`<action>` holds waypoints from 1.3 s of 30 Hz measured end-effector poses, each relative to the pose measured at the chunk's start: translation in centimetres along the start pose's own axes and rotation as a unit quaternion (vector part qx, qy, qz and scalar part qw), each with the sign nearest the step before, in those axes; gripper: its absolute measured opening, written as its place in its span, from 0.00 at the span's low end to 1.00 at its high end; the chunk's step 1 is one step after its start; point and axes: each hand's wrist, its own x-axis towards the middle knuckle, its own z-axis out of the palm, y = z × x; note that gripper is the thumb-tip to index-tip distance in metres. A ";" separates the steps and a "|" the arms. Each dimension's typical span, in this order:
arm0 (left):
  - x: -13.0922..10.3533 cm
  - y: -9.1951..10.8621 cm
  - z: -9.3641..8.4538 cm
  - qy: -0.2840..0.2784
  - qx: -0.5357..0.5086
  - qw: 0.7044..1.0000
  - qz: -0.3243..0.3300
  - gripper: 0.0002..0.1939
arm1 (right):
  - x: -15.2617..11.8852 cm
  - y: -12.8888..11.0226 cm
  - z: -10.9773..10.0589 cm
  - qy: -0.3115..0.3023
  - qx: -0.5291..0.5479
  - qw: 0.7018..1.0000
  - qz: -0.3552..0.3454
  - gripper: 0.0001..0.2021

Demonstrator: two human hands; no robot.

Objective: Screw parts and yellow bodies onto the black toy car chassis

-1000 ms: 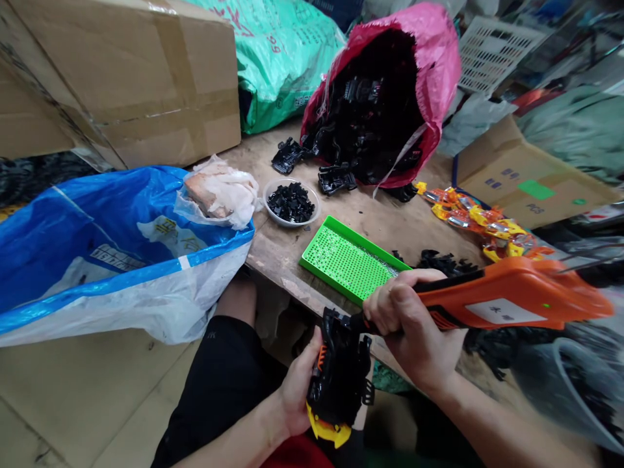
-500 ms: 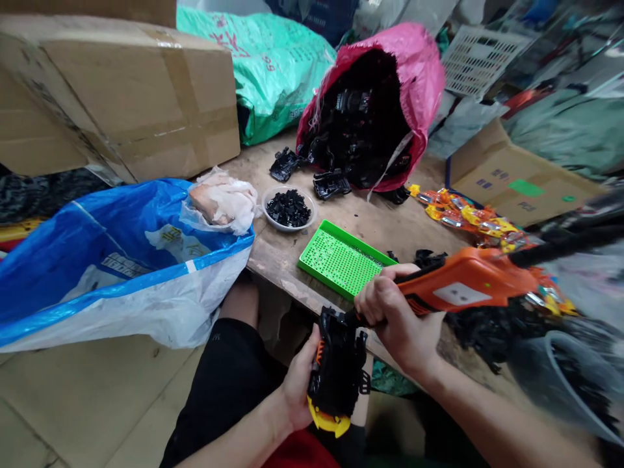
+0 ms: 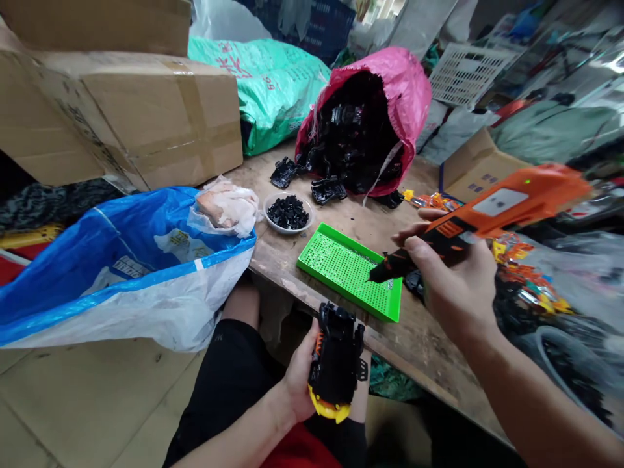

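My left hand [image 3: 299,377] grips a toy car [image 3: 336,357] by its side, low in front of my lap. The car's black underside faces up, and its yellow end points toward me. Wrapped around an orange and black electric screwdriver [image 3: 480,208] is my right hand [image 3: 453,276]. The screwdriver's dark tip is over the green perforated tray [image 3: 336,263], where small shiny screws lie; whether the tip touches them I cannot tell. Beyond the tray stands a clear bowl [image 3: 288,213] of small black parts.
A pink sack [image 3: 400,84] of black car parts lies open on the wooden table [image 3: 287,266]. At left are a cardboard box [image 3: 160,123] and a blue and white bag [image 3: 146,292]. Orange and yellow pieces [image 3: 531,276] lie at right, near a clear tub [image 3: 560,364].
My right hand has lifted the screwdriver off the car and carried it up and right, so its tip is over the tray. The left hand still holds the car in nearly the same place.
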 end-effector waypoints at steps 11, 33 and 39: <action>-0.4 -0.2 0.4 0.026 0.022 0.998 0.050 0.36 | -5.3 1.2 -1.8 -0.202 -0.348 0.901 -0.161 0.07; -0.1 -1.3 -0.7 0.013 0.016 0.994 0.109 0.33 | -8.2 1.2 2.0 -0.460 -0.339 0.820 -0.027 0.08; -0.6 -0.5 -0.8 -0.007 0.053 0.994 0.095 0.33 | -7.9 1.1 0.6 -0.362 -0.217 0.902 -0.092 0.08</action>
